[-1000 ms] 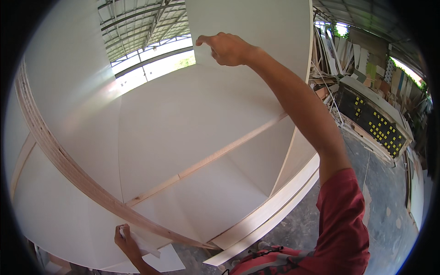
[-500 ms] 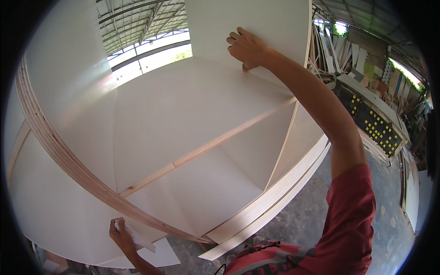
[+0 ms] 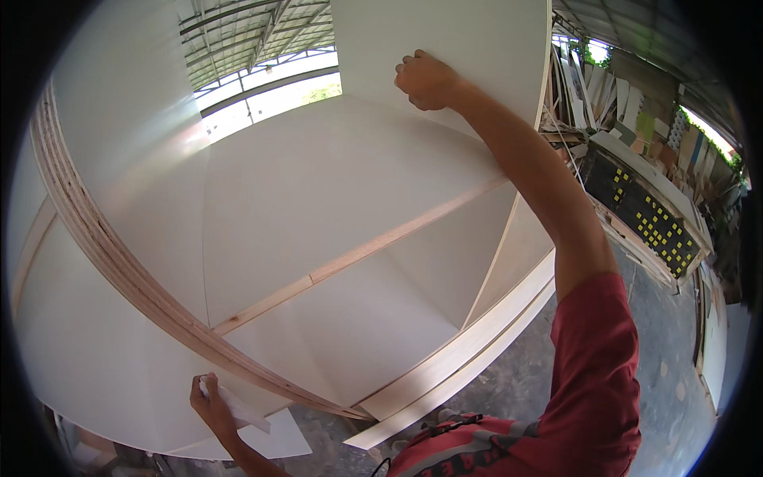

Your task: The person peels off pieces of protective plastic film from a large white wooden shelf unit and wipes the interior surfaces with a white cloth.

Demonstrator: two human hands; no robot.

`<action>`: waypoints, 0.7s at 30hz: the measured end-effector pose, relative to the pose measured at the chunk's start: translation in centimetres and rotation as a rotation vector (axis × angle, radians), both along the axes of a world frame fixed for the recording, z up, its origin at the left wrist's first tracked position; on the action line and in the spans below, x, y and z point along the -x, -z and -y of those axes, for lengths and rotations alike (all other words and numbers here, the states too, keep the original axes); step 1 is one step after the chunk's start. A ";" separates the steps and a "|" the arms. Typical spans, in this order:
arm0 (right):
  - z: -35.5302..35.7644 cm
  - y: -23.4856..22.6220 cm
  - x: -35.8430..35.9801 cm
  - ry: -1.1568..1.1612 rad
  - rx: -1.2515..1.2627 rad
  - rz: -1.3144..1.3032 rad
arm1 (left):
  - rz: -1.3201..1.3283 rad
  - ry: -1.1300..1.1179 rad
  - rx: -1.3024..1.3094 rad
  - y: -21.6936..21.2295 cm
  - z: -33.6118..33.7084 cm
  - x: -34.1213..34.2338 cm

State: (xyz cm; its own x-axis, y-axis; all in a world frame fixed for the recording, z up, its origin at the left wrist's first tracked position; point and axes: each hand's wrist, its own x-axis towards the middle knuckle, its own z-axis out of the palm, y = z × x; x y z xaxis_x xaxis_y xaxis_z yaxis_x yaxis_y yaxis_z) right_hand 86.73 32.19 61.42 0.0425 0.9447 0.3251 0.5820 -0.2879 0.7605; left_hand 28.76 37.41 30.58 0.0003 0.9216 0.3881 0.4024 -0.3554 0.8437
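Note:
In the upper middle, my right hand [image 3: 427, 80] is against a tall white panel [image 3: 477, 48], its fingers curled in. Whatever it might hold is hidden behind the fingers. My right arm reaches over a large white cabinet-like frame with a pale wooden rail [image 3: 373, 245] across it. Low on the left, my left hand [image 3: 211, 401] is closed around a soft, white, crumpled piece [image 3: 242, 411], cloth or paper. That hand is beside the white outer panel [image 3: 119, 342], below a thick curved-looking plywood edge [image 3: 119, 254].
Two long light boards [image 3: 461, 358] run along the near right edge. On the grey concrete floor [image 3: 660, 358] at right stands a dark panel with yellow squares [image 3: 648, 215]. Offcut boards [image 3: 628, 95] lean at the back right, under a metal roof [image 3: 254, 40].
My right hand's fingers and thumb have drawn in from a more spread pose against the panel. The right arm has shifted slightly left, and the view has moved a little. My left hand stays put.

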 end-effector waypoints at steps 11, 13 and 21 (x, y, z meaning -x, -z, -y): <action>0.8 0.6 2.1 0.073 0.066 0.035 | 0.055 -0.045 -0.030 0.3 0.3 -0.4; 0.4 0.7 2.4 0.098 0.077 0.034 | 0.053 -0.058 -0.028 0.4 0.4 -0.2; -0.4 -0.2 -0.8 -0.178 -0.020 -0.091 | -0.004 -0.033 -0.019 0.5 -0.4 0.4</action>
